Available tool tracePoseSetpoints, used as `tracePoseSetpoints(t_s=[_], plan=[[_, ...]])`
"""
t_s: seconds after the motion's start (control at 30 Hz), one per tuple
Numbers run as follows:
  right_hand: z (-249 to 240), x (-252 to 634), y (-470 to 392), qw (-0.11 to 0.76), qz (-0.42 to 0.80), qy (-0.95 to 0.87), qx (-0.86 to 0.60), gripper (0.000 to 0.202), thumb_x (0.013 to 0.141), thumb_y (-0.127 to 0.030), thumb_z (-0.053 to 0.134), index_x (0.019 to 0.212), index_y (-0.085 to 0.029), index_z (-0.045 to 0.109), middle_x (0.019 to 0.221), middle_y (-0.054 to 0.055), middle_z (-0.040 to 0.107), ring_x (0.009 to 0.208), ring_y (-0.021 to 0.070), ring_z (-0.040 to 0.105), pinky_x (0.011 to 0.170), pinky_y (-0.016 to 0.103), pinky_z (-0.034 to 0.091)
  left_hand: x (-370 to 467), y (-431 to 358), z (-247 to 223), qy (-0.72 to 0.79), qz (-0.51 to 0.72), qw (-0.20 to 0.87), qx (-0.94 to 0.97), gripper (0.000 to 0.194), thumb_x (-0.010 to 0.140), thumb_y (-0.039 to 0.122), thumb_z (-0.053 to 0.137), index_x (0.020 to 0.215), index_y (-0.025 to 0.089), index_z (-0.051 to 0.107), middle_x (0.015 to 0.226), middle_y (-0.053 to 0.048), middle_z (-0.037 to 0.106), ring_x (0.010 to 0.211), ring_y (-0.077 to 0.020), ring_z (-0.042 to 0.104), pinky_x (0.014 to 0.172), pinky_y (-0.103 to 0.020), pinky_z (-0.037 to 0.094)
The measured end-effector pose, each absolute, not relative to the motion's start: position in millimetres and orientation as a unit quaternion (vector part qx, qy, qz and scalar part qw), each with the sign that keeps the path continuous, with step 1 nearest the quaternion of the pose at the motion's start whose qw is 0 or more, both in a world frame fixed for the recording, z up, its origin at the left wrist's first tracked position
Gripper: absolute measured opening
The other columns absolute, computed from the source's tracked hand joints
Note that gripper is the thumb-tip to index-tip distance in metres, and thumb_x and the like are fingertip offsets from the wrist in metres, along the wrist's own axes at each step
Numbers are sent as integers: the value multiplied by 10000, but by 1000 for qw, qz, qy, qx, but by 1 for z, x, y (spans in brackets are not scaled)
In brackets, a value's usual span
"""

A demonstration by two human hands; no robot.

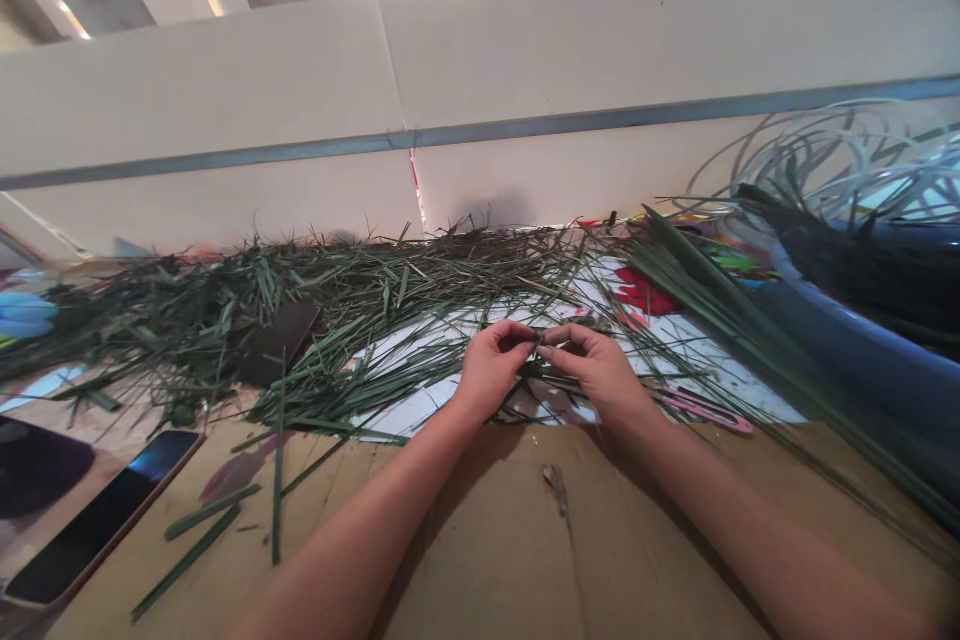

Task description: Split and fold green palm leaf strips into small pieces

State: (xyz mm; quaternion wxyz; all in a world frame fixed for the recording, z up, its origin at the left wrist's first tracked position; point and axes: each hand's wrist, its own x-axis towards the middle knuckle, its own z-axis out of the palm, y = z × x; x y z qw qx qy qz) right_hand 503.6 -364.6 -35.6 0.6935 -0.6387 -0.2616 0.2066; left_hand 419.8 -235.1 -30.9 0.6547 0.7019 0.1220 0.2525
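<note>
My left hand (499, 360) and my right hand (589, 365) meet at the fingertips over the far edge of a brown cardboard sheet (495, 540). Thumb and forefinger of each are pinched together on something small and dark, too small to name. Around and under both hands lie thin green leaf strips (330, 380) on a white sheet (409, 410). A pink-handled tool (705, 410) rests just right of my right hand. One short dry stalk (556, 490) sits on the cardboard between my forearms.
A phone (97, 525) and a dark round object (37, 465) are at the left. A long heap of cut leaves (247, 290) runs along the wall. Right: a blue tub (832, 320), long leaves (720, 320), a coil of clear strips (832, 155) and red material (645, 290).
</note>
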Motion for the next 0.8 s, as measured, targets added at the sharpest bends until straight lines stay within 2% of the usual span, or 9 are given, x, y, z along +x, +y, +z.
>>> tracePoseSetpoints(t_s=[0.13, 0.37, 0.57, 0.8], plan=[[-32, 502, -366, 699, 224, -240, -636, 395, 563, -486, 856, 750, -204, 653, 662, -20, 606, 559, 134, 508, 558, 285, 407, 420, -237, -31, 109, 228, 698, 669, 113, 712, 99, 673, 812, 150, 675, 781, -5, 684, 742, -127, 613, 760, -261, 470], [-35, 506, -366, 687, 210, -248, -649, 397, 581, -505, 842, 756, -211, 640, 641, -14, 616, 573, 161, 555, 559, 304, 451, 420, -240, -32, 94, 191, 740, 639, 189, 704, 73, 683, 877, 148, 663, 859, -29, 717, 819, -135, 656, 841, -278, 486], [-33, 506, -367, 663, 175, -278, -673, 374, 633, -524, 797, 772, -203, 666, 645, 1, 630, 575, 167, 555, 553, 307, 449, 420, -240, -33, 96, 164, 755, 628, 290, 664, 103, 733, 936, 153, 645, 834, -28, 719, 774, -140, 664, 772, -270, 500], [-35, 507, -368, 657, 151, -295, -677, 288, 672, -440, 769, 803, -206, 662, 746, 21, 666, 646, 178, 583, 559, 300, 443, 417, -239, -33, 105, 161, 751, 632, 320, 672, 179, 770, 965, 152, 644, 764, -17, 713, 703, -136, 653, 727, -266, 486]])
